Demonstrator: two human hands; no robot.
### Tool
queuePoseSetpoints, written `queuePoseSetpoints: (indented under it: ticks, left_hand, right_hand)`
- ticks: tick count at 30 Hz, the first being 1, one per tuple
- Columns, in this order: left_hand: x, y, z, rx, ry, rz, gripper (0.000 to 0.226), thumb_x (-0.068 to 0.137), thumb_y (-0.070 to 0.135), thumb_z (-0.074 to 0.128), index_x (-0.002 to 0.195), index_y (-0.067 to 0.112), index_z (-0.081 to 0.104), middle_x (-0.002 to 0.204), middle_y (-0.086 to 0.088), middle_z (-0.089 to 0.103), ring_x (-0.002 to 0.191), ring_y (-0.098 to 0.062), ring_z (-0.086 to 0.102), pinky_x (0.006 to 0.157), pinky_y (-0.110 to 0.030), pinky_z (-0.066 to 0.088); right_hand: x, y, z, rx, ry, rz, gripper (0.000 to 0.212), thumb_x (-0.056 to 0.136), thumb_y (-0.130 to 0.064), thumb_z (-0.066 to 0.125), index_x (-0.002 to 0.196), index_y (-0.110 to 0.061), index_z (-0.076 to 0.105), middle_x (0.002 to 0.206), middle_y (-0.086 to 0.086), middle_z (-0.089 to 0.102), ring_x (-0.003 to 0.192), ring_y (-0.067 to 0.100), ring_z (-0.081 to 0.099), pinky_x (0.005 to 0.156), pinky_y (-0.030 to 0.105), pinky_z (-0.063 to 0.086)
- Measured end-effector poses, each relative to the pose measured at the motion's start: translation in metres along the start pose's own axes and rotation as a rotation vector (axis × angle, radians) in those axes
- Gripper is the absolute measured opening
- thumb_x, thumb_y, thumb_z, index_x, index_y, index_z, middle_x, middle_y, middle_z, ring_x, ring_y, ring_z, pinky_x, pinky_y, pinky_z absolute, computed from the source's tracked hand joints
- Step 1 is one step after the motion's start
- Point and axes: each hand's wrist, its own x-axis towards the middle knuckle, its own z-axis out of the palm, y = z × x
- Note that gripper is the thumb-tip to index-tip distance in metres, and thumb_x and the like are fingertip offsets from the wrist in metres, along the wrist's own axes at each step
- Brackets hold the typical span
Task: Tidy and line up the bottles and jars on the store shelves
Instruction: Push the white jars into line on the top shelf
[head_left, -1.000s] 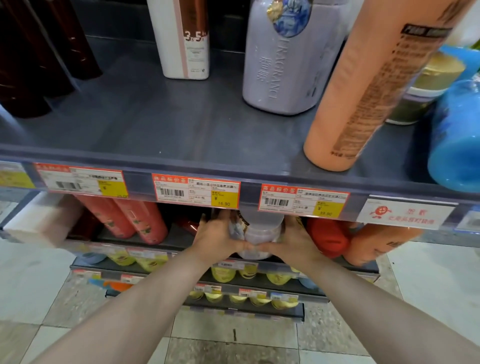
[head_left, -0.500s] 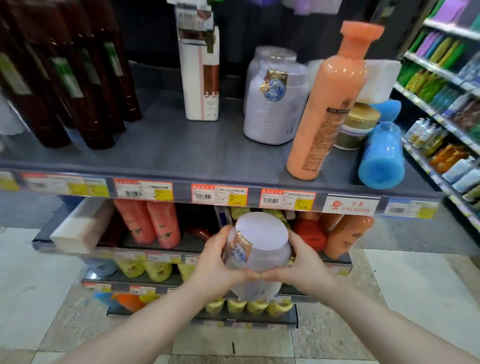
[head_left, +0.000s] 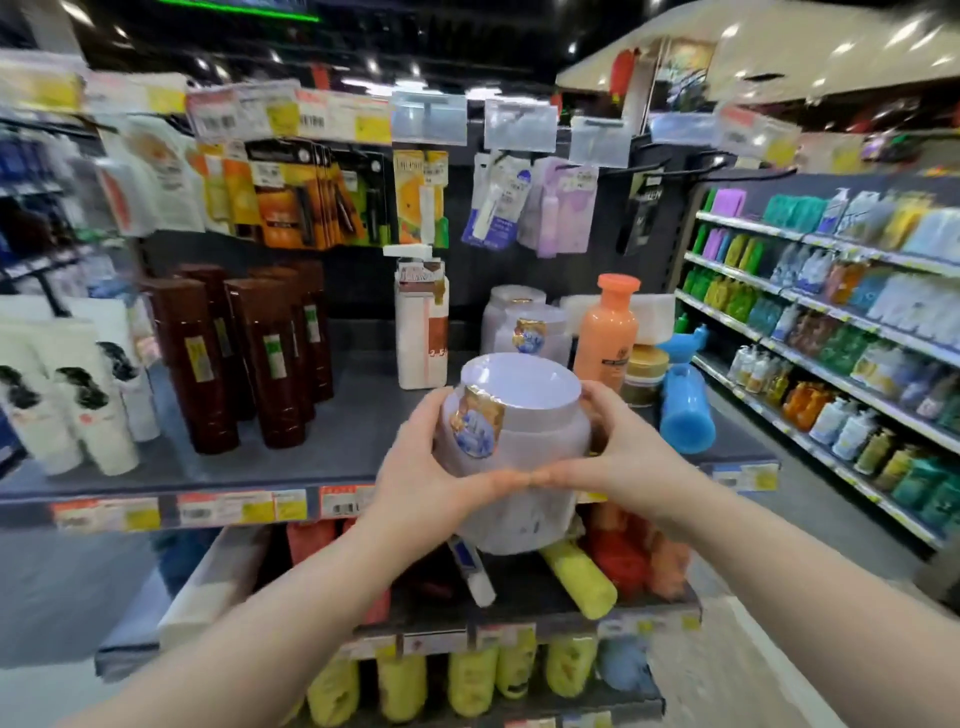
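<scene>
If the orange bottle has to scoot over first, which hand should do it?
Probably the right hand: it holds the jar on the side next to the orange bottle; the left hand would have to cross the jar.

Before front edge of shelf (head_left: 311, 467): jar (head_left: 514, 441) between left hand (head_left: 431, 467) and right hand (head_left: 618, 462). On shelf: tall bottles (head_left: 260, 358) at left, pump bottle (head_left: 421, 322) mid-rear, two jars (head_left: 530, 332) right of it, capped bottle (head_left: 608, 332) just right of those.

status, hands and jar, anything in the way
Grip on lilac jar: left hand, right hand. Jar lid-up, in air before shelf. Behind it matching jars, orange bottle beside.
</scene>
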Motion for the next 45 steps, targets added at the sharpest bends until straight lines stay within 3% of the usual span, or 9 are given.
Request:
queuePoseSetpoints:
  ticks: [6,13,22,24,27,31,34,36,45]
  left_hand:
    - [0.051,-0.007,0.004,0.056,0.083,-0.031,0.064,0.038,0.059,0.082,0.093,0.057,0.049,0.094,0.037,0.060,0.085,0.015,0.057,0.071,-0.019,0.046]
    - [0.094,-0.026,0.021,0.117,0.149,-0.120,0.069,0.031,0.063,0.079,0.088,0.066,0.040,0.089,0.038,0.056,0.084,0.016,0.053,0.064,-0.013,0.041]
    - [0.116,-0.064,0.038,0.100,0.181,-0.199,0.081,0.047,0.045,0.086,0.115,0.037,0.044,0.102,0.021,0.055,0.095,0.001,0.053,0.070,-0.014,0.041]
    - [0.116,-0.070,0.041,0.103,0.198,-0.201,0.087,0.048,0.042,0.087,0.120,0.032,0.040,0.101,0.023,0.052,0.092,0.004,0.050,0.069,-0.011,0.039]
    - [0.118,-0.076,0.047,0.126,0.188,-0.197,0.088,0.049,0.039,0.088,0.119,0.036,0.033,0.111,0.016,0.050,0.102,-0.005,0.048,0.082,-0.019,0.042]
    - [0.126,-0.077,0.058,0.149,0.159,-0.219,0.088,0.047,0.044,0.087,0.116,0.033,0.033,0.124,0.004,0.050,0.115,-0.015,0.048,0.095,-0.037,0.045]
    - [0.132,-0.078,0.065,0.168,0.144,-0.233,0.099,0.046,0.047,0.086,0.127,0.026,0.032,0.130,0.001,0.048,0.120,-0.018,0.046,0.099,-0.044,0.043]
    - [0.133,-0.079,0.066,0.190,0.128,-0.230,0.106,0.048,0.047,0.086,0.134,0.024,0.027,0.136,-0.001,0.043,0.125,-0.019,0.042,0.102,-0.044,0.041]
    - [0.131,-0.083,0.058,0.261,-0.027,-0.277,0.127,0.052,0.041,0.086,0.145,0.036,-0.001,0.150,0.002,0.028,0.135,-0.021,0.032,0.108,-0.044,0.034]
  right_hand:
    - [0.050,-0.015,-0.013,-0.036,-0.014,-0.074,0.075,0.059,-0.016,0.086,0.120,-0.034,0.045,0.099,-0.027,0.054,0.083,-0.019,0.056,0.058,0.000,0.042]
    - [0.102,-0.006,-0.019,-0.157,-0.039,-0.028,0.091,0.060,-0.024,0.085,0.137,-0.021,0.036,0.131,-0.002,0.052,0.111,0.010,0.049,0.085,0.024,0.044]
    - [0.105,0.004,-0.015,-0.347,0.014,-0.036,0.092,0.076,-0.027,0.073,0.148,-0.020,0.016,0.149,0.000,0.033,0.135,0.019,0.035,0.107,0.035,0.036]
    - [0.094,0.000,-0.025,-0.397,0.097,-0.191,0.071,0.079,-0.026,0.068,0.140,-0.024,0.033,0.135,-0.008,0.045,0.125,0.014,0.045,0.098,0.029,0.041]
    - [0.081,0.002,-0.050,-0.348,0.358,-0.371,0.030,0.076,-0.023,0.069,0.092,-0.039,0.050,0.089,-0.019,0.051,0.080,-0.003,0.052,0.068,0.017,0.041]
    - [0.093,0.026,-0.079,-0.306,0.550,-0.164,0.048,0.064,-0.037,0.078,0.094,-0.034,0.040,0.100,-0.012,0.049,0.087,0.000,0.049,0.070,0.023,0.041]
    - [0.109,0.043,-0.081,-0.272,0.390,0.040,0.093,0.059,-0.041,0.083,0.132,-0.020,0.029,0.131,0.001,0.041,0.116,0.019,0.046,0.094,0.038,0.044]
    - [0.119,0.050,-0.075,-0.177,0.314,0.109,0.102,0.058,-0.042,0.084,0.137,-0.018,0.024,0.133,0.003,0.042,0.118,0.020,0.045,0.093,0.038,0.045]
    - [0.120,0.057,-0.078,-0.073,0.383,0.130,0.068,0.064,-0.034,0.081,0.112,-0.026,0.034,0.102,-0.008,0.048,0.097,0.015,0.048,0.073,0.031,0.043]
